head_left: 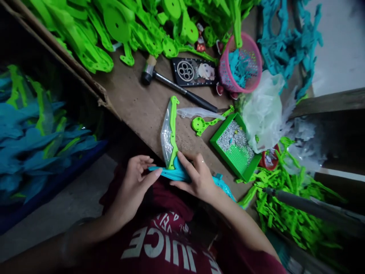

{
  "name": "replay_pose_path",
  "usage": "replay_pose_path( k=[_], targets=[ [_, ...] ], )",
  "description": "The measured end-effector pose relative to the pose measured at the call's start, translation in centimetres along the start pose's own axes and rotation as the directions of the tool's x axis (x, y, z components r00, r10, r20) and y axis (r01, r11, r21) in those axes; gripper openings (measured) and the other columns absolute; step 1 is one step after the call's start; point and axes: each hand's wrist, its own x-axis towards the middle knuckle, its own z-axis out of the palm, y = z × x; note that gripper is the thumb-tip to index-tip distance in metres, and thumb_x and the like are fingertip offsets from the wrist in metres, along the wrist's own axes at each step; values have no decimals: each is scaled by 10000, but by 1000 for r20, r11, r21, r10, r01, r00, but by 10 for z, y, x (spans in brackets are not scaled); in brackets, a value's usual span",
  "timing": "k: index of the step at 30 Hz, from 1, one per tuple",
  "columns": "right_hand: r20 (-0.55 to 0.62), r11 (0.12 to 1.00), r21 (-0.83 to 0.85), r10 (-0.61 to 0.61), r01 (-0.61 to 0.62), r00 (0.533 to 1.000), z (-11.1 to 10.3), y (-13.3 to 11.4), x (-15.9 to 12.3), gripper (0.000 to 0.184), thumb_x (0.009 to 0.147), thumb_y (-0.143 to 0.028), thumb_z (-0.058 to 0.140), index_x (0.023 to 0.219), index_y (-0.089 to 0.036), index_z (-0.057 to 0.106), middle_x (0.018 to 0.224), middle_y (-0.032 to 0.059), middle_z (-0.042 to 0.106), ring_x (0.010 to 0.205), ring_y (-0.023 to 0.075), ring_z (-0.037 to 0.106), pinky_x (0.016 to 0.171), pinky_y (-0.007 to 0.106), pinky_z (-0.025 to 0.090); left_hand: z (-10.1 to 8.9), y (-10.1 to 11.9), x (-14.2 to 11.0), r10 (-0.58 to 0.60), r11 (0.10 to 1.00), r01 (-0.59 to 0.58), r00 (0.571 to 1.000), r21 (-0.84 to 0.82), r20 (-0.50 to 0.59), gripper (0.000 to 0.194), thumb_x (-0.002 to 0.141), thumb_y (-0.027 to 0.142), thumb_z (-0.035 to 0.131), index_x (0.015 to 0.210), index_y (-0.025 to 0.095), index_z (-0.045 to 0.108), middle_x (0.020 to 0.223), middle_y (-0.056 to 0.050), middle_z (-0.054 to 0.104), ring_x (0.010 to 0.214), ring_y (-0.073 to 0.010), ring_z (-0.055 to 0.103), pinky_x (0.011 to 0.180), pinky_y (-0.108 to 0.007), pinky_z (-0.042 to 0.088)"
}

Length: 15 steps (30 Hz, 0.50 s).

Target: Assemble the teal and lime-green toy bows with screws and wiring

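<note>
One brown work table (128, 95) is filling the middle ground, with grey floor (65, 207) showing at lower left and one blue bin (57, 180) of blue and green pieces standing beside it. Uncounted green parts (116, 23) are covering the far edge; uncounted teal parts (273, 49) are lying at far right. Itemised on the table: one hammer (182, 90), one patterned dark case (194, 72), one pink basket (225, 72) holding teal bits, one green tray (239, 152) holding small silvery parts, one loose round-ended green part (199, 125). One green-and-teal piece (177, 174) is resting in the hands at the near table edge, its green arm pointing away from the wearer. The right hand (201, 179) is closing on the teal section between thumb and forefinger. The left hand (132, 186) is keeping its fingers half curled, thumb tip touching the narrow teal end; whether it is gripping cannot be told.
</note>
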Motion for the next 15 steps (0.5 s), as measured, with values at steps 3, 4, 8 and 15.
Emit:
replay_pose_path(
  k=[3, 4, 8, 15],
  targets=[
    [-7, 1000, 1, -20, 20, 1000, 8, 3, 4, 1059, 879, -577, 638, 1608, -348, -95, 1388, 161, 499, 1153, 367, 568, 927, 566, 590, 13, -8, -1, -206, 972, 225, 953, -64, 221, 367, 851, 509, 705, 1086, 247, 603, 1018, -43, 692, 925, -222, 695, 776, -345, 589],
    [-7, 1000, 11, -18, 18, 1000, 9, 3, 6, 1055, 885, -577, 630, 1608, -339, -101, 1391, 161, 500, 1160, 362, 568, 938, 556, 589, 18, -10, 1, -198, 973, 222, 942, -60, 271, 342, 857, 515, 697, 1037, 235, 620, 968, -44, 704, 890, -225, 699, 752, -341, 588],
    [-12, 998, 2, -61, 61, 998, -7, -6, -2, 1015, 897, -620, 589, 1617, -321, -60, 1467, 158, 457, 1267, 352, 539, 1024, 539, 556, 30, -16, 5, -80, 996, 86, 982, -25, 173, 318, 822, 516, 734, 916, 235, 619, 825, -3, 695, 757, -197, 677, 667, -299, 562],
    [-911, 867, -239, -44, -437, 410, -84, 31, -146, 467, 974, -470, 366, 1439, -500, 391, 1345, 83, 513, 1178, 428, 558, 870, 699, 497, -1, -10, -24, 7, 940, -52, 991, 336, 134, 311, 794, 552, 718, 868, 270, 613, 828, 8, 655, 689, -186, 650, 549, -289, 553]
  ],
)
